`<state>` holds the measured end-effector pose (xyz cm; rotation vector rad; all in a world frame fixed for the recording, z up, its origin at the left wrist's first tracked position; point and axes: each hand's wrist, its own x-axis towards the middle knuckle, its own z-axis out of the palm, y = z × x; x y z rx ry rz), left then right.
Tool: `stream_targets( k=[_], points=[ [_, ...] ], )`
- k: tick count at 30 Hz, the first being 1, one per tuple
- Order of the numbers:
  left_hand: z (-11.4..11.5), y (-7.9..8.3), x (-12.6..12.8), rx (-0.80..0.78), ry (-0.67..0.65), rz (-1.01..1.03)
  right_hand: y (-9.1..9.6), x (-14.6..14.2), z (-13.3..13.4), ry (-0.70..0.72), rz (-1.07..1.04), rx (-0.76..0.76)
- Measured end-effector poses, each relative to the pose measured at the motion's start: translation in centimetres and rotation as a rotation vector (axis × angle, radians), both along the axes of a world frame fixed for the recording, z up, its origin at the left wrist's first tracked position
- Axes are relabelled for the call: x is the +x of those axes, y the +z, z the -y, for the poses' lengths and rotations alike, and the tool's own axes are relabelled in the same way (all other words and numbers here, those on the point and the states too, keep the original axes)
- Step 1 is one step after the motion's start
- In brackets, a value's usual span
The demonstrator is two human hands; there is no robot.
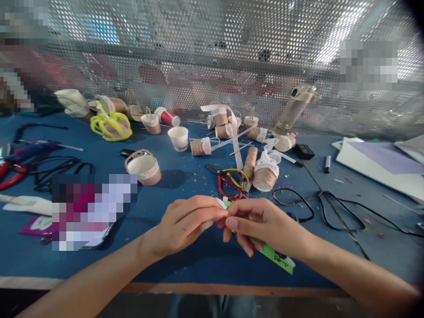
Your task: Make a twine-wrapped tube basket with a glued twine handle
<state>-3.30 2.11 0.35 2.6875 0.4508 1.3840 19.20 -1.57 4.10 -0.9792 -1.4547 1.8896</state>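
Note:
My left hand (188, 223) and my right hand (261, 223) meet fingertip to fingertip just above the near edge of the blue table (185, 260). Both pinch a small white piece (221, 203) at the top end of a green strip (276, 258). The strip runs down under my right palm and sticks out below it, with dark marks near its end. Red and yellow-handled scissors (230, 179) lie just beyond my fingers.
Several twine-wrapped paper cups (144, 168) and rolls with white lace lie across the middle. Also there: a white cup (179, 138), a yellow looped object (111, 126), a bottle (293, 110), black cables (331, 207), white and purple sheets (380, 165), red pliers (11, 174). A perforated metal screen stands behind.

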Motion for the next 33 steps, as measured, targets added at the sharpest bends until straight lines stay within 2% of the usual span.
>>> stream_targets(
  k=[9,14,24,33],
  points=[
    [0.1,0.0,-0.1,0.041,0.038,-0.033,-0.6,0.0,-0.1,-0.078,-0.008,-0.016],
    [0.3,0.1,-0.1,0.018,-0.004,-0.044,-0.8,0.0,0.0,-0.12,-0.021,-0.016],
    [0.3,0.4,-0.1,0.014,0.042,-0.059,0.1,-0.2,0.6,0.022,0.067,0.114],
    [0.6,0.2,0.1,0.007,0.035,-0.064,-1.3,-0.4,0.7,-0.137,0.006,0.083]
  ],
)
